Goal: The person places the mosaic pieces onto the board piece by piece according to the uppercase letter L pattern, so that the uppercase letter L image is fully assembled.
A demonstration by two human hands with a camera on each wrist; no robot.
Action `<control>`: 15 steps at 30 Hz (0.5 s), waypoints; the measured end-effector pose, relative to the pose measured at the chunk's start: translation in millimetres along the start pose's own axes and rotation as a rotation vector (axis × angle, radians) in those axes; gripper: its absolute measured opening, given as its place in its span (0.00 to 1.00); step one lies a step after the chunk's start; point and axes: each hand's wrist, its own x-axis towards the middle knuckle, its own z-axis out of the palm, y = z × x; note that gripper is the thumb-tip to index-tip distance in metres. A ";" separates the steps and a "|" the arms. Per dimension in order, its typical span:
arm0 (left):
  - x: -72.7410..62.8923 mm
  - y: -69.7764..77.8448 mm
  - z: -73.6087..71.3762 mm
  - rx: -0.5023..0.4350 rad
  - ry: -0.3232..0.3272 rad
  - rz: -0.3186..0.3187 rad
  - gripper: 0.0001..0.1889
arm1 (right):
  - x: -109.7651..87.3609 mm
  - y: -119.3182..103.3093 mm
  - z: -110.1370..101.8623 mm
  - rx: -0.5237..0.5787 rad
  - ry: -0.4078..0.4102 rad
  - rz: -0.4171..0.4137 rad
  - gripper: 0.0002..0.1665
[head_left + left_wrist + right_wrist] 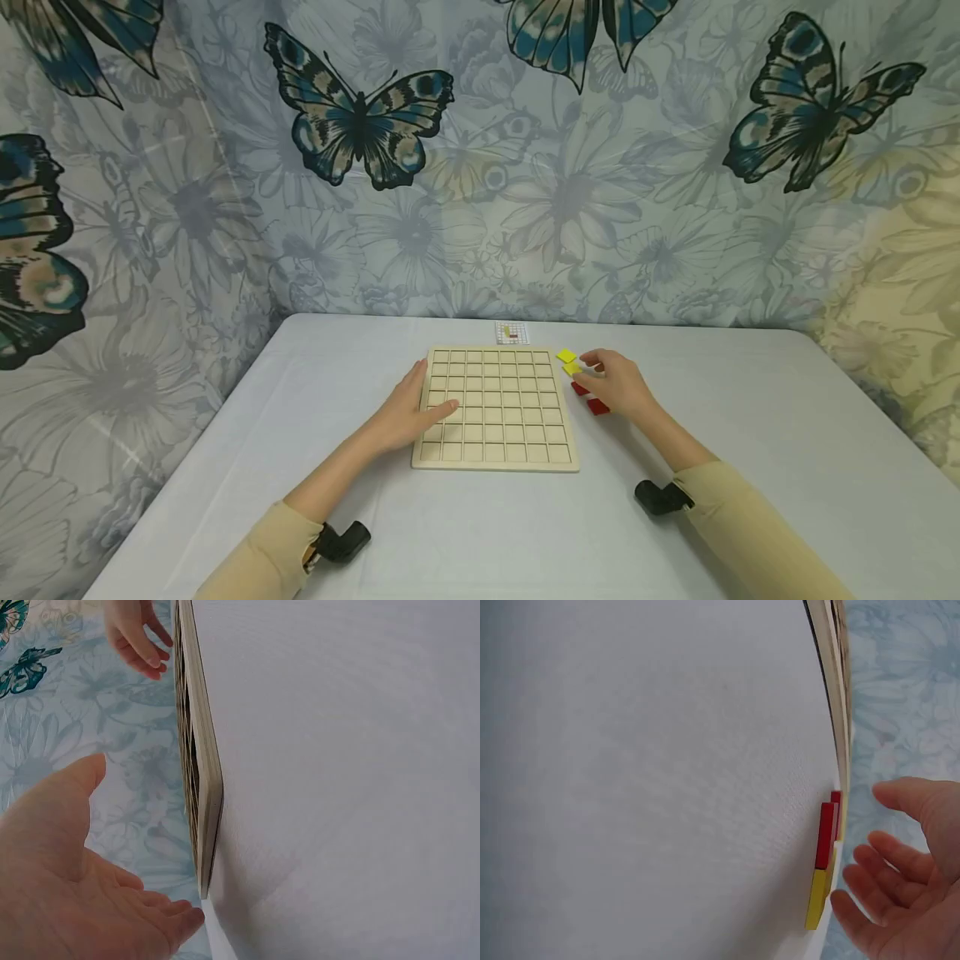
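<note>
Nearest, behind the hands, come two beige fabric sleeves, the left sleeve [258, 554] and the right sleeve [765, 533], each with a black cylindrical device at its cuff, the left device [342, 543] and the right device [660, 498]. Below both hands spreads a worktop [495, 533] under a smooth white covering.

Between the hands lies a flat, pale wooden board [495, 417] marked out in a grid of squares. The left hand [408, 412] is at the board's left edge, fingers extended along it and the thumb stretched over the grid; whether it presses on the wood cannot be told.

To the board's right, the right hand [617, 383] hovers with fingers loosely bent, thumb apart from them and nothing in its grasp. Under and beside it lies a rough row of small square tiles: a red near tile [597, 407] below the hand, a red far tile [579, 388] partly hidden under the thumb, then a yellow near tile [572, 368] and a yellow far tile [566, 356] just left of the fingertips.

Farther off than both hands, just past the board's far edge, is a small white printed card [512, 333] with a grid. Beyond stands a pale blue floral backdrop [562, 192] with large dark butterflies [360, 125].
</note>
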 end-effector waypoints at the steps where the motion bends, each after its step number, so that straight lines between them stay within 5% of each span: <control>1: -0.8 -0.5 0.3 0.001 -0.012 -0.005 0.53 | 1.5 -0.3 0.1 0.004 0.001 0.010 0.26; 15: -6.9 -3.4 5.0 0.051 -0.142 0.003 0.54 | 16.7 1.1 5.7 -0.023 -0.022 0.072 0.22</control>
